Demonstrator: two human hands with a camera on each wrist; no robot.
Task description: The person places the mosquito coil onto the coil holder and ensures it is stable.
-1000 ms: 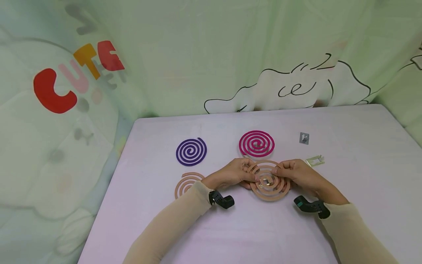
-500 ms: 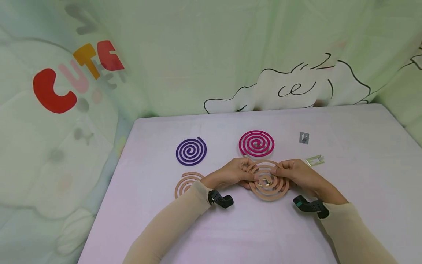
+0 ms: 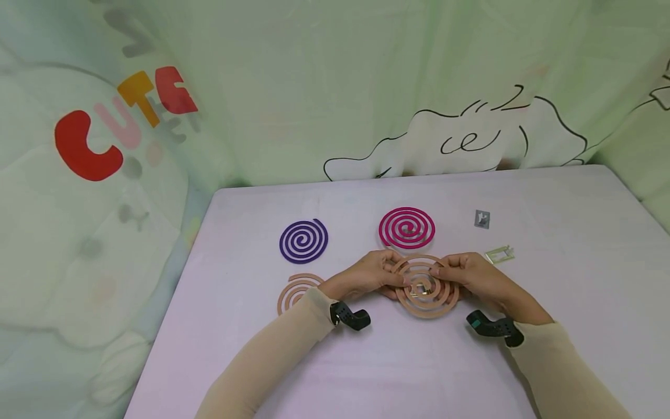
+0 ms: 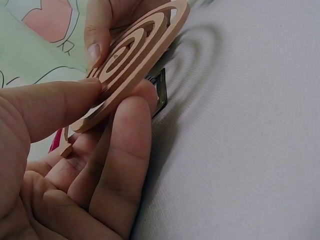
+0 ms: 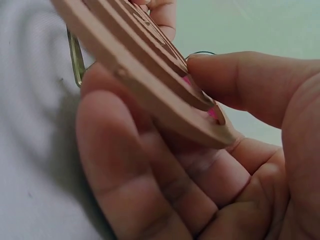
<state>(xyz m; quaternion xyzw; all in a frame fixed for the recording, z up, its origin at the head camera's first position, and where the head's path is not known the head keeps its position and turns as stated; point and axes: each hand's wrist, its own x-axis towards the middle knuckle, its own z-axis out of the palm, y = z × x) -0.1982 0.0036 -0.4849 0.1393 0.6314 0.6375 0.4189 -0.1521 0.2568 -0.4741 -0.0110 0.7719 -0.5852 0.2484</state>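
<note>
A tan spiral coil (image 3: 426, 314) is held up off the cloth between both hands. My left hand (image 3: 369, 273) pinches its left side, thumb on the face and fingers behind, as the left wrist view also shows of the coil (image 4: 131, 82) and hand (image 4: 55, 165). On the opposite side my right hand (image 3: 473, 276) pinches it the same way; in the right wrist view the hand (image 5: 240, 165) has its thumb on the coil (image 5: 150, 95). A small metal piece (image 4: 161, 92) shows behind the coil, its contact unclear.
Beyond the hands lie a magenta spiral (image 3: 406, 228) and a purple spiral (image 3: 303, 241). Another tan spiral (image 3: 293, 291) is partly covered by the left sleeve. At the right are a grey packet (image 3: 482, 219) and a pale metal stand (image 3: 500, 254). A curtain borders the table (image 3: 345, 372).
</note>
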